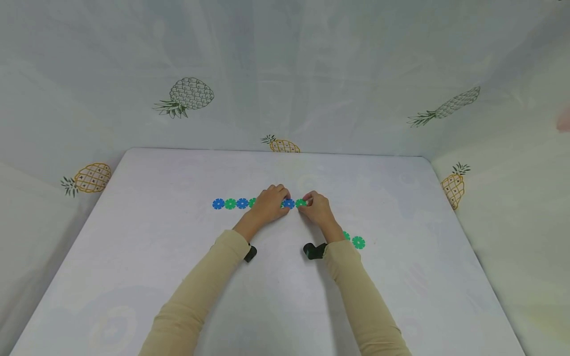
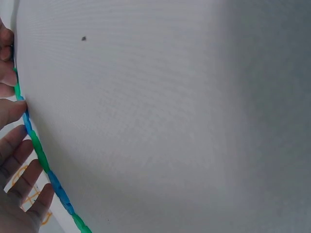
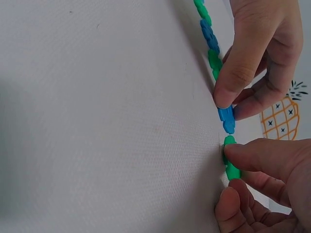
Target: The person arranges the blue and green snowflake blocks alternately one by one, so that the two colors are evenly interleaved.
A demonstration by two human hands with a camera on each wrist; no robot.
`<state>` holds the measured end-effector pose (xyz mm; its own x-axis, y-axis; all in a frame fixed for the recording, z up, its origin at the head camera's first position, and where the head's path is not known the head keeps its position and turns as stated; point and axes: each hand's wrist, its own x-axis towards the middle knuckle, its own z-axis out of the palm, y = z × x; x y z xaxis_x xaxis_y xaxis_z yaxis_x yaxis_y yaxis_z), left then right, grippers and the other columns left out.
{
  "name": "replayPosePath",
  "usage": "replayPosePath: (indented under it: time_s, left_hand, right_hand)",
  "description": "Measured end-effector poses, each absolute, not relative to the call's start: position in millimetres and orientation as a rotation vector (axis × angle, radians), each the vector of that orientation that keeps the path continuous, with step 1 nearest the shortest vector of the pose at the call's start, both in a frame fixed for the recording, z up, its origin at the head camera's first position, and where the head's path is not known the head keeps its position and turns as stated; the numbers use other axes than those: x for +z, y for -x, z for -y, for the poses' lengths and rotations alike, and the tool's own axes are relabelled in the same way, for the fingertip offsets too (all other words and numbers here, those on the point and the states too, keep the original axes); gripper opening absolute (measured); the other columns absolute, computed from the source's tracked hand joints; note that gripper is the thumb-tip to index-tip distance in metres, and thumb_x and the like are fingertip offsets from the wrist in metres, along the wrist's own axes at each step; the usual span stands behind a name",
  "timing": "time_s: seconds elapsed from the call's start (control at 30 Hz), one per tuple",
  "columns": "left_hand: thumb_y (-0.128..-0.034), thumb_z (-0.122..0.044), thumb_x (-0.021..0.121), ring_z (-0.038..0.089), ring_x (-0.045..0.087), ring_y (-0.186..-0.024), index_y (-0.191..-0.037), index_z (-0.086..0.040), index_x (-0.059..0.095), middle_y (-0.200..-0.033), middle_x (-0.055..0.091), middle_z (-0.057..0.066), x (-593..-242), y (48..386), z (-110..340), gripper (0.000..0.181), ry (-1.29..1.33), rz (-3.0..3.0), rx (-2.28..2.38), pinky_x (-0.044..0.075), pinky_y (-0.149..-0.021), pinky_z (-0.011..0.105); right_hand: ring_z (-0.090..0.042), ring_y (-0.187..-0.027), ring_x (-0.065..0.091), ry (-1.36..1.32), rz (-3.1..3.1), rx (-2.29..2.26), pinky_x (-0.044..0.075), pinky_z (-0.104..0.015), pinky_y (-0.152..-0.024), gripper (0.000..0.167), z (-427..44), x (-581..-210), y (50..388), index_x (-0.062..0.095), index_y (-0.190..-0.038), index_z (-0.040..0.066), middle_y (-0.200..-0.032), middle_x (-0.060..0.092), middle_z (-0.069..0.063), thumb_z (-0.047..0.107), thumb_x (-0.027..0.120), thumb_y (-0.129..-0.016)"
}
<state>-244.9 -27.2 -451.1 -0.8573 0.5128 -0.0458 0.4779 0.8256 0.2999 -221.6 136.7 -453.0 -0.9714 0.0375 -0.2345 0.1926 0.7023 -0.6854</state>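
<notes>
A row of blue and green notched discs lies across the table, its left end a blue disc (image 1: 218, 203). My left hand (image 1: 268, 204) pinches the row's rightmost blue disc (image 1: 288, 203) and hides part of the row. Just right of it, my right hand (image 1: 318, 209) pinches a green disc (image 1: 301, 203) between thumb and finger. In the right wrist view a small gap shows between the blue disc (image 3: 227, 121) and the green disc (image 3: 233, 165). The left wrist view shows my left hand (image 2: 19, 170) along the row.
Two more green discs, one of them (image 1: 358, 242) fully visible, lie right of my right forearm. Dark wrist devices show at both cuffs, the right one (image 1: 314, 251) more fully. Behind the white table (image 1: 392, 198) hangs a cloth with pineapple prints (image 1: 191, 93).
</notes>
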Motion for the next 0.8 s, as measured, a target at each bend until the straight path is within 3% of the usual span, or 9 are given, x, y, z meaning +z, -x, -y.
replayPosePath:
  time_s: [0.8]
  left_hand:
    - [-0.086,-0.03,0.065,0.021,0.05,-0.106,-0.112,-0.012,0.06,-0.113,0.057,0.003,-452.3,246.0,27.1,0.032,-0.774,-2.883,0.428,0.045,-0.093,0.04]
  right_hand:
    - [-0.019,-0.073,0.049,-0.158,-2.71,-1.099,0.04,-0.025,-0.06,0.03,-136.9,-455.7,223.3,0.057,-0.111,0.005,-0.086,0.055,-0.01,0.017,0.065,-0.084]
